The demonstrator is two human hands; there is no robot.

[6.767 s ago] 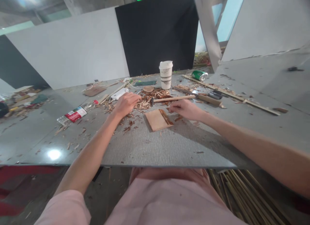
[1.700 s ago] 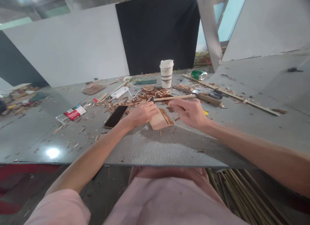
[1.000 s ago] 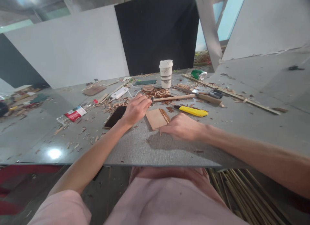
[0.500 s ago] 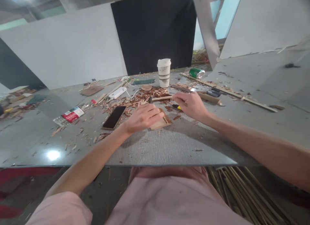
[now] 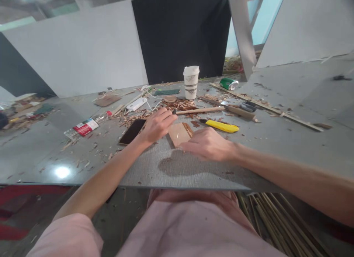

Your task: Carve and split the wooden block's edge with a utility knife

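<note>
Back from the hammer's handle, the right hand (image 5: 208, 144) now lies palm down at the near right edge of the small wooden board (image 5: 178, 133), and the yellow utility knife (image 5: 220, 126) it hid half a second ago shows in full; the left hand (image 5: 157, 124) has slid off the board's top to its far left corner. That board is a thin, pale tan rectangle lying flat, with a darker, rough brown strip along its right edge. It sits on the far part of a grey textured mat (image 5: 177, 166), in the middle of the table between the two hands. The right hand's fingers are spread and flat, gripping nothing, with their tips touching the board's near edge. The left hand's fingers are curled, and I cannot tell whether they pinch anything. Just beyond the board lies a hammer (image 5: 197, 110) with a pale wooden handle, its head near the left fingertips. A dark phone (image 5: 132, 131) lies left of the left hand among reddish wood shavings (image 5: 132, 118). Farther back stand a lidded paper cup (image 5: 191, 81) and a green can (image 5: 229, 83) on its side. The grey table (image 5: 290, 139) is glossy and littered with chips, and a plastic bottle (image 5: 83, 127) lies at the left. Behind it rise white wall panels and one black panel (image 5: 182, 31). Bamboo sticks (image 5: 271, 220) lie on the floor under the table's right side.
</note>
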